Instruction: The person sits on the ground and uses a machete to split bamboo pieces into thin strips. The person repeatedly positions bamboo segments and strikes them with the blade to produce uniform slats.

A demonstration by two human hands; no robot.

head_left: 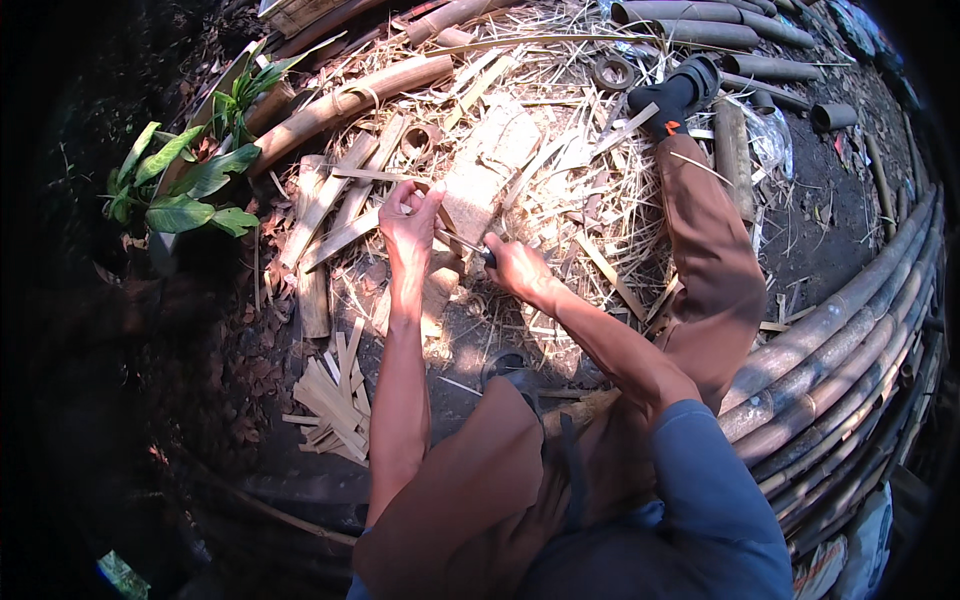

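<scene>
Over the lit middle of the ground, my left hand (408, 230) pinches a thin bamboo strip (362, 175), whose end sticks out to the left past the fingers. To its right, my right hand (522, 272) is closed round the dark handle of a knife (462, 242). The narrow blade points left toward the left hand and lies close to the strip. Whether blade and strip touch, I cannot tell. Beneath both hands sits a pale wood block (485, 170).
Bamboo shavings (600, 190) cover the ground. Split strips (335, 405) lie in a pile at lower left. A thick bamboo pole (345, 108) and a leafy plant (190, 185) are at upper left. Long bamboo poles (830, 350) line the right. My outstretched leg (705, 240) bounds the workspace.
</scene>
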